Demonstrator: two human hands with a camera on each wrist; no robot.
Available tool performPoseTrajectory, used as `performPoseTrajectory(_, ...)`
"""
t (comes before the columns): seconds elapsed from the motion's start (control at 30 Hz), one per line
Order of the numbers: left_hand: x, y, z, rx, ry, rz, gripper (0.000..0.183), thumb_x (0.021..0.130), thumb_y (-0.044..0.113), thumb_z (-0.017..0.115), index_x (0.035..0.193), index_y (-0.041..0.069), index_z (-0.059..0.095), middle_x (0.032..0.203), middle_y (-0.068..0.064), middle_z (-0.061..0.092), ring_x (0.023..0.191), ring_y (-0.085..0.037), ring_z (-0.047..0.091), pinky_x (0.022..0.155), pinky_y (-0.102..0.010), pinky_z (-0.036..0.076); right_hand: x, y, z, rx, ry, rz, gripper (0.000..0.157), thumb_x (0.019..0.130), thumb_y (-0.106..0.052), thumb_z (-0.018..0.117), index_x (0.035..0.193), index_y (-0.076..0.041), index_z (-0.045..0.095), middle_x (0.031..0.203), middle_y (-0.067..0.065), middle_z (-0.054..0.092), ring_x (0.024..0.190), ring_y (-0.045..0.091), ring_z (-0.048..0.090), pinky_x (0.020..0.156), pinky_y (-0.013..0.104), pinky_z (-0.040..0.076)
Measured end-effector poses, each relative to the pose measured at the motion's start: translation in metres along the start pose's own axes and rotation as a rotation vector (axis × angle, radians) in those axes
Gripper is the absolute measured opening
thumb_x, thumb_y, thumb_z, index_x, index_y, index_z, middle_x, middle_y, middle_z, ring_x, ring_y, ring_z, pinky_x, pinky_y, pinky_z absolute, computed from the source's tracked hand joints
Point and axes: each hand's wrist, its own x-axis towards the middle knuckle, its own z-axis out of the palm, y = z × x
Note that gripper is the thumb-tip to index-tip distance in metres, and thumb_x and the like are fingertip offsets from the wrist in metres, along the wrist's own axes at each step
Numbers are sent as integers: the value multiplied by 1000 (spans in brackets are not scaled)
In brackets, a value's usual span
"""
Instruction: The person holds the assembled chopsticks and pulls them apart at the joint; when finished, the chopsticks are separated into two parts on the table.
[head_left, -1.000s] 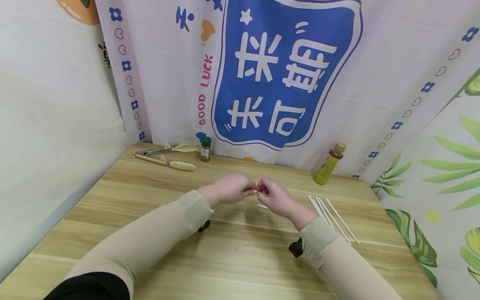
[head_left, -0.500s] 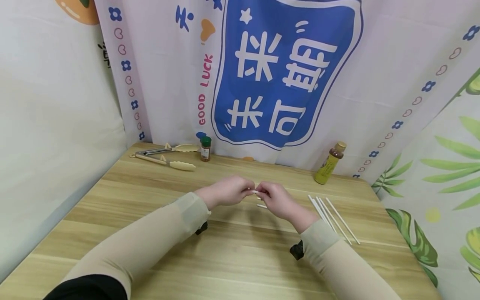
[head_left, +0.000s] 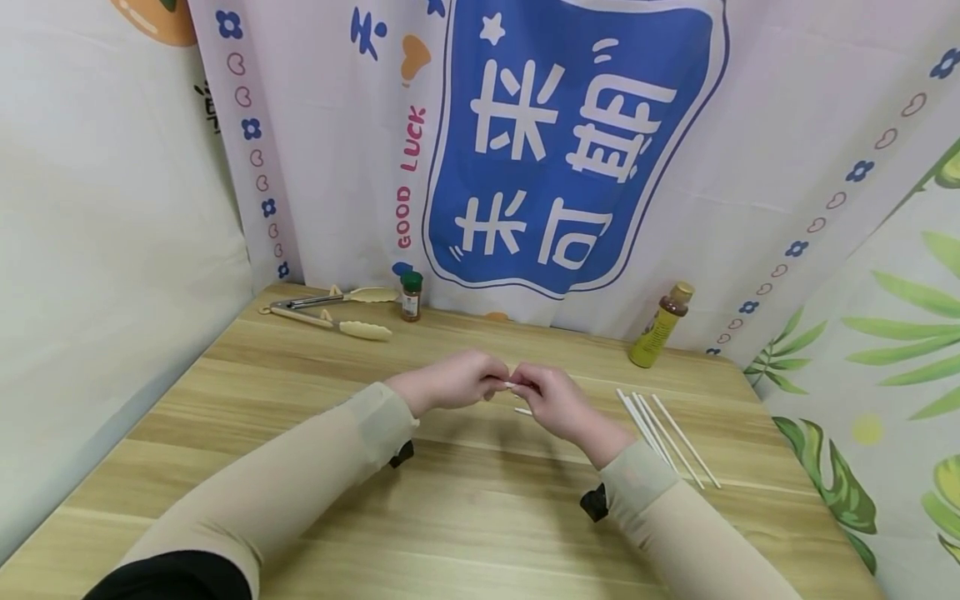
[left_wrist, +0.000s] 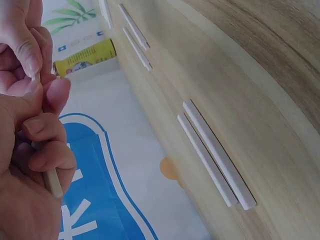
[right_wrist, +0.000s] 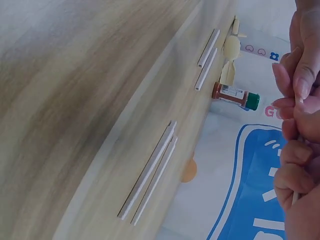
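In the head view my left hand point(head_left: 459, 380) and right hand point(head_left: 557, 402) meet above the middle of the table. Between their fingertips they pinch a thin white stick point(head_left: 510, 385). Most of it is hidden by the fingers; in the left wrist view one end of the stick point(left_wrist: 53, 184) pokes out below my left hand's curled fingers. Its other end sticks out under the right hand point(right_wrist: 300, 175) in the right wrist view. On the table beneath lie short white sticks point(left_wrist: 220, 155) in pairs, only partly visible from the head view, where a stick tip point(head_left: 523, 412) shows.
Several longer white sticks point(head_left: 681, 442) lie at the right of the wooden table point(head_left: 465, 517). Behind them stands a yellow bottle point(head_left: 656, 333). At the back left are open tongs point(head_left: 363, 331) and a green-capped spice jar point(head_left: 411, 298). A printed curtain point(head_left: 337, 167) hangs behind.
Both hands have stayed together, shifting only slightly. A little more of the white stick shows between the fingertips than a second ago. Everything on the table has stayed put.
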Motion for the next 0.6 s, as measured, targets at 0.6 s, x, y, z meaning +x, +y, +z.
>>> performPoseTrajectory(0.6,-10,7,-10,-92,-58,14,22,101,2,52,85,10,65,69,1,59,60,-9,48,58,-26,43,-3,-8,-11,0,-50,-43,15,95,1,62,93,-13,68,88,-4,65,69,11,52,62,31,46)
